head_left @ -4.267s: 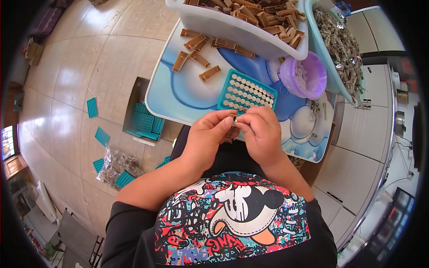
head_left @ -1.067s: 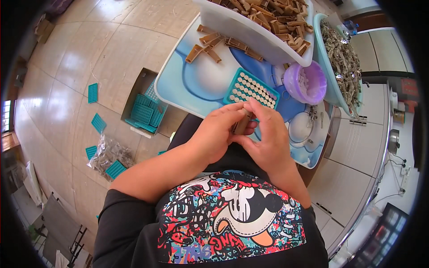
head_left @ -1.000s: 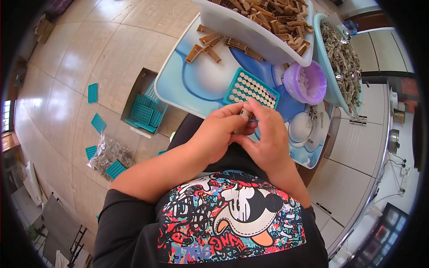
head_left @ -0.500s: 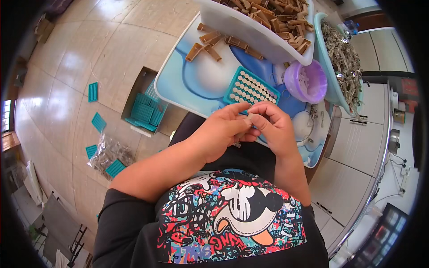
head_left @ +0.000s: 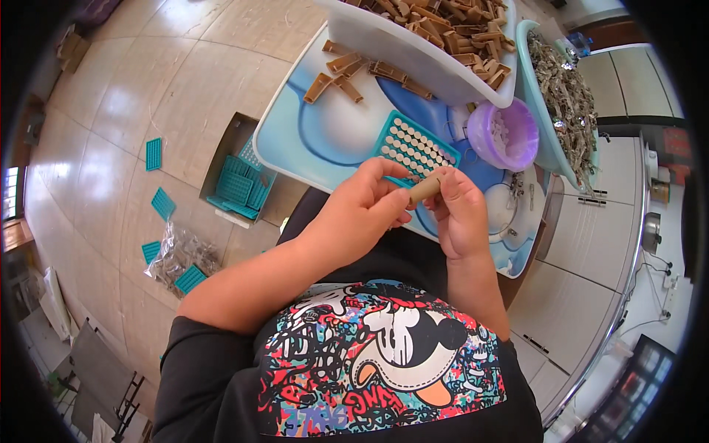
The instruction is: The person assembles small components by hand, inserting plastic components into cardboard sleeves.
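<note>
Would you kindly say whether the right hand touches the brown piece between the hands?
Touching: in the head view, the right hand pinches the brown piece at its right end, no gap showing.

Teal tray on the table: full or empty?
Not empty: rows of pale pieces sit in the tray. The left hand hides part; whether full, I cannot tell.

Bright and fairly even across the counter, with soft shading and gentle sheen. Glowing palest at the small window on the far left, then gleaming back off the floor tiles in milky streaks. Sparking in tiny glints on the metal pieces and the clear plastic bag! Dropping into shade inside the box. Reasonably crisp at the fingers. Bowing the cabinets hard toward the rim, softening around the dark screen, and sinking to black in all 4 corners.
</note>
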Available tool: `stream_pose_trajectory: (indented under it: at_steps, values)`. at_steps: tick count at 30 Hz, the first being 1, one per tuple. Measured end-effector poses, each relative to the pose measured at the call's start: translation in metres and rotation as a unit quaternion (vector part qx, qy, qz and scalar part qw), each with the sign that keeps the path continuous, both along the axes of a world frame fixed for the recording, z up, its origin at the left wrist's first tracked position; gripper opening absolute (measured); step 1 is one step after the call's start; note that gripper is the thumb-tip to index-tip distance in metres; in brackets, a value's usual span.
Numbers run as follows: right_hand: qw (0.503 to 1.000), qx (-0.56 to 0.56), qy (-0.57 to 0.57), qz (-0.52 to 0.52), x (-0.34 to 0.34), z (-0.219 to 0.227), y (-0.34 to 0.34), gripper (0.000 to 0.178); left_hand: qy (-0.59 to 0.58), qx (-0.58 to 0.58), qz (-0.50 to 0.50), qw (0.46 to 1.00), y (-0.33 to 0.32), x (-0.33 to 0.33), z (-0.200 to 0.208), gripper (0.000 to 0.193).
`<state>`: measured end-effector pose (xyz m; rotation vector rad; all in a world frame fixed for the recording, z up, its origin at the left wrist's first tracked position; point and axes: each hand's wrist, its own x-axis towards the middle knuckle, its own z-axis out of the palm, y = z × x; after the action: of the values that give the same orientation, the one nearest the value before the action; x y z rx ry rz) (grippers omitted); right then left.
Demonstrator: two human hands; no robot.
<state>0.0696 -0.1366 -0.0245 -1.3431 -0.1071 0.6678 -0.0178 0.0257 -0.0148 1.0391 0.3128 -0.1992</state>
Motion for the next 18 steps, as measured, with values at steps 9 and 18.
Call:
stream_pose_trajectory:
  at_steps: [9, 18]
  values:
    - [0.998, 0.051, 0.015, -0.039, 0.000, -0.004, 0.001, 0.036, -0.077, 0.316, 0.032, 0.945, 0.001, 0.001, 0.007, 0.014]
    - [0.997, 0.062, 0.035, -0.039, -0.001, -0.006, 0.001, 0.035, -0.135, 0.362, 0.087, 0.918, -0.002, 0.003, 0.004, 0.007]
